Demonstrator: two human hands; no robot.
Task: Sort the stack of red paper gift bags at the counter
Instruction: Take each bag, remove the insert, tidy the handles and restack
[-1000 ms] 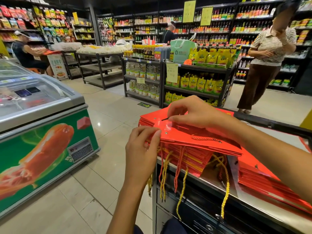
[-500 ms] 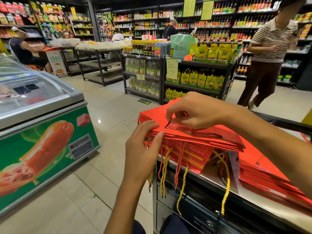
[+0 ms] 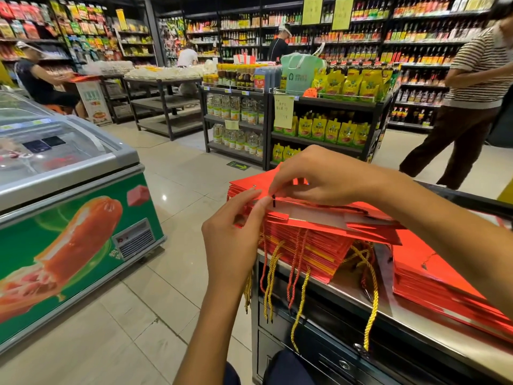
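The stack of red paper gift bags (image 3: 302, 240) sits at the left end of the bench (image 3: 416, 323), flat bags piled on each other with their yellow and red rope handles (image 3: 299, 276) dangling over the front edge. The top bag (image 3: 327, 218) is where the action is: its mouth is pulled slightly open so the pale inside shows. The right hand (image 3: 319, 179) comes over from the far side with fingers curled, pinching the bag's upper edge right by a small dark cord end. The left hand (image 3: 238, 234) reaches up from below, thumb and fingertips pinching the near corner of that same top bag. So both hands are closed on the one bag, almost touching each other at the corner.

Further right on the bench there's a second pile of red bags (image 3: 441, 284), lying flat, looks like the sorted ones but that's a guess.

Step in hand seems to be separating or checking the top bag at its handle corner. Next move probably calls for lifting it clean off without dragging the bags below or snagging the hanging ropes, then over to the other pile.

Around it: a chest freezer (image 3: 69, 190) on the left, shelves of yellow packets (image 3: 333, 126) ahead, a person in a striped shirt (image 3: 472, 79) walking by on the right
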